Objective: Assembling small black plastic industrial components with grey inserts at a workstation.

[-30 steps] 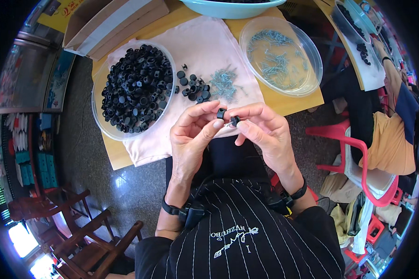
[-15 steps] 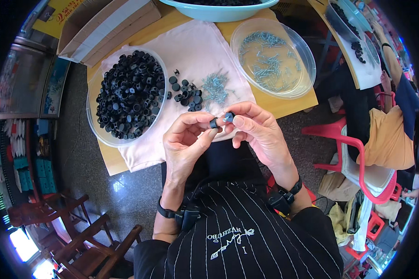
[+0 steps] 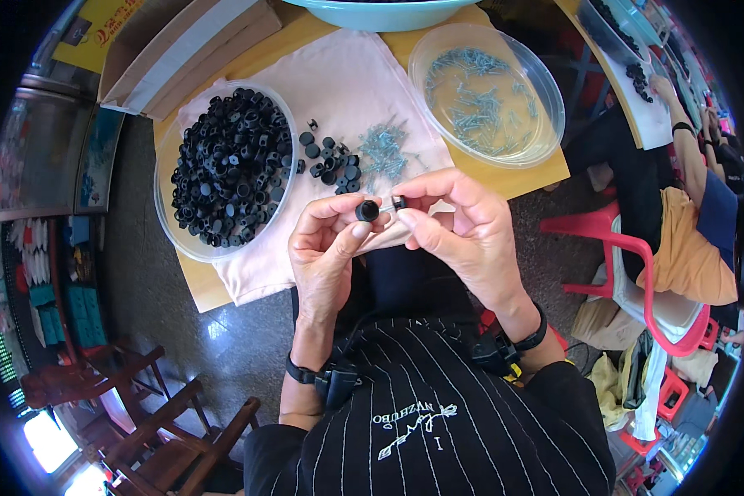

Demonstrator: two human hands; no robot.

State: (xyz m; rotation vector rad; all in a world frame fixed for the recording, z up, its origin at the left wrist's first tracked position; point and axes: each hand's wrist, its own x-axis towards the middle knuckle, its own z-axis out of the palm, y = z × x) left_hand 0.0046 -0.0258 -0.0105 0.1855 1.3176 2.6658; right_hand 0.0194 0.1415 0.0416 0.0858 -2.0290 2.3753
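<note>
The left hand (image 3: 324,256) pinches a round black cap (image 3: 367,211) and the right hand (image 3: 469,236) a small black part (image 3: 399,202), both hands nearly closed, the pieces just apart above the near side of the pink cloth (image 3: 343,78). With so narrow a pinch, either could slip if squeezed off-centre and roll among the loose silvery fasteners (image 3: 384,151)

We see black caps (image 3: 367,211), pale pink cloth (image 3: 343,78).
Ours is a black shirt (image 3: 488,413) striped white; we note bluish-silver screws (image 3: 383,149), yellow tabletop (image 3: 546,169), turquoise basin (image 3: 380,18), pinkish-red chair (image 3: 583,224).
</note>
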